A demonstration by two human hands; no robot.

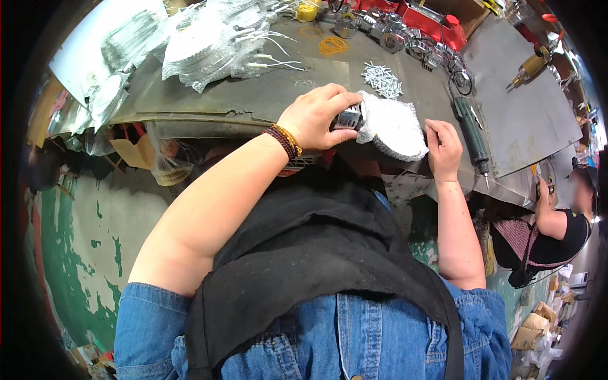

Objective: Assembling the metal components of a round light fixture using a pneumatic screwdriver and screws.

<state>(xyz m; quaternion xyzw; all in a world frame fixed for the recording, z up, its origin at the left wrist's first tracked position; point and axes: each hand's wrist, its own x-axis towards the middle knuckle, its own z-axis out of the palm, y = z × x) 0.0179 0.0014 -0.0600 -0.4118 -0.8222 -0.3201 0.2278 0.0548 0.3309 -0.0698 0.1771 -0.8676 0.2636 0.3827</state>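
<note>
My left hand [318,119] is closed around a short, dark cylindrical part [348,118] with a pale patch on its side. Against that part sits a white, rounded piece in bubble wrap [394,126], held in the air over the bench's near edge. At the right rim of the wrapped piece, my right hand [444,147] pinches with bent fingers, its fingertips at the wrap. Whatever lies inside the wrap is hidden. A pile of small silver screws [382,80] lies just beyond it on the bench [266,95].
A dark green power screwdriver [470,133] lies right of my right hand. Bubble-wrapped pieces with white wires [212,50] are heaped at the back left. Yellow rubber bands [333,45], metal rings [391,42] and a red bin [437,25] stand behind. A co-worker [551,221] is at far right.
</note>
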